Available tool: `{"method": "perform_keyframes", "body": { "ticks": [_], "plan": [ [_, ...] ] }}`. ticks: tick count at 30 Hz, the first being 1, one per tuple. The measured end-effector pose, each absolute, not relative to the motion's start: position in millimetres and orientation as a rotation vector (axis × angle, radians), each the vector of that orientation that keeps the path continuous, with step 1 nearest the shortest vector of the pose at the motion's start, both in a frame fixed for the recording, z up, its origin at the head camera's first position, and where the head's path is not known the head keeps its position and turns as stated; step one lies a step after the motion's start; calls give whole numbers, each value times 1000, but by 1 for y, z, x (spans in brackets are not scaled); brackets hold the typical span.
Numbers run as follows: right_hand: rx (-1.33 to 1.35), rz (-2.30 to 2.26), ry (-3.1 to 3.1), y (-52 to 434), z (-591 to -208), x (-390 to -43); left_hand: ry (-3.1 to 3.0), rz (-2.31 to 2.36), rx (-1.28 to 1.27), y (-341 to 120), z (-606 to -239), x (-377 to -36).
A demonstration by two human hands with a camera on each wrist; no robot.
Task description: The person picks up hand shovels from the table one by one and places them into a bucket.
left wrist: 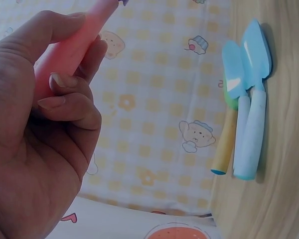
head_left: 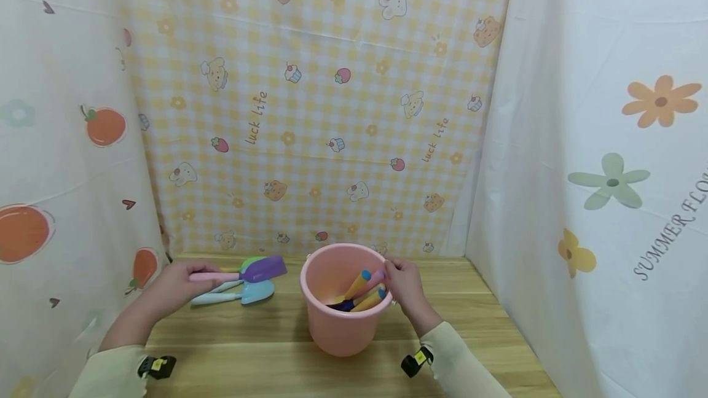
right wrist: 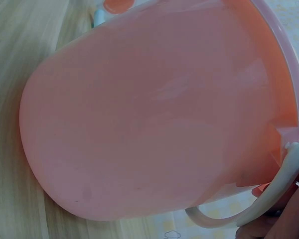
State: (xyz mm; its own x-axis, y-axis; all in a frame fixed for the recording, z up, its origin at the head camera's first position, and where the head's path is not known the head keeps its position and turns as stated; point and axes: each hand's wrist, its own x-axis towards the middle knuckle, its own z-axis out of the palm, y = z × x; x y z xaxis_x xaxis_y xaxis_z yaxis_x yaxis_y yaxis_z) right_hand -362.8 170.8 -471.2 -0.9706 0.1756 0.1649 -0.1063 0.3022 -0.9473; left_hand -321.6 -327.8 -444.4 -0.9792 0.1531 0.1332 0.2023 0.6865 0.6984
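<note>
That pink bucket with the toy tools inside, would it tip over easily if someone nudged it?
Probably yes: the pink bucket looks like thin, light plastic and narrows toward its base. The tool handles lean to one side, and the right hand at the rim seems to steady it.

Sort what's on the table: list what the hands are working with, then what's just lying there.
In hand:
left hand grips purple shovel
right hand holds pink bucket rim
tools in bucket

Lying about:
blue shovels on table
</note>
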Motion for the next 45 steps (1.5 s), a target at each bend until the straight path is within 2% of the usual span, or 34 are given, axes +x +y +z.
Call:
{"method": "perform_keyframes", "body": {
  "ticks": [23, 45],
  "plan": [
    [-60, 1717, -2337, 170, -469, -361, -2808, -1021, -378, -294, -417, -327],
    [-56, 1723, -2344, 170, -469, -362, -2746, -1131, -538, -261, -404, -342]
  ]
}}
